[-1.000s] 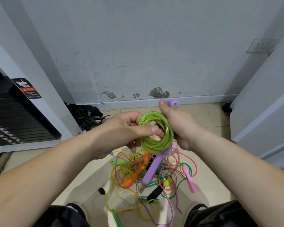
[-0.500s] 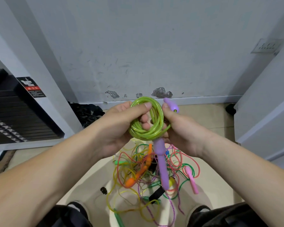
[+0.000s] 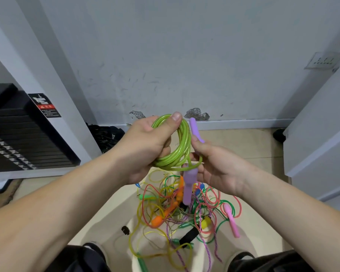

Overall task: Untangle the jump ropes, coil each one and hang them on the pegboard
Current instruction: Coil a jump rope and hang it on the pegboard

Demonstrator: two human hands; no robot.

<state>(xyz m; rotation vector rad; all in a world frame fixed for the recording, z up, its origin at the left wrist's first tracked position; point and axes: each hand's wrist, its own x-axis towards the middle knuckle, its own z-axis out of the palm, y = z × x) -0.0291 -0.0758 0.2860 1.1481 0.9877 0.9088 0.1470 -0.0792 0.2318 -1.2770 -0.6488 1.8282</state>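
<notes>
- Many loose jump ropes [image 3: 185, 213] lay tangled on the floor, below both hands.
- Left hand [image 3: 145, 146] clamped the green rope coil [image 3: 177, 150], thumb over its top.
- Right hand [image 3: 218, 165] pinched the upper purple handle [image 3: 195, 131]; lower purple handle [image 3: 188, 187] dangled.

I see the green rope [image 3: 177, 148] wound into a tight upright coil, one purple handle [image 3: 196, 130] poking up at its 1 o'clock, the other [image 3: 188, 188] dangling at 6 o'clock above the tangled multicoloured ropes [image 3: 185, 214] on the floor.
</notes>
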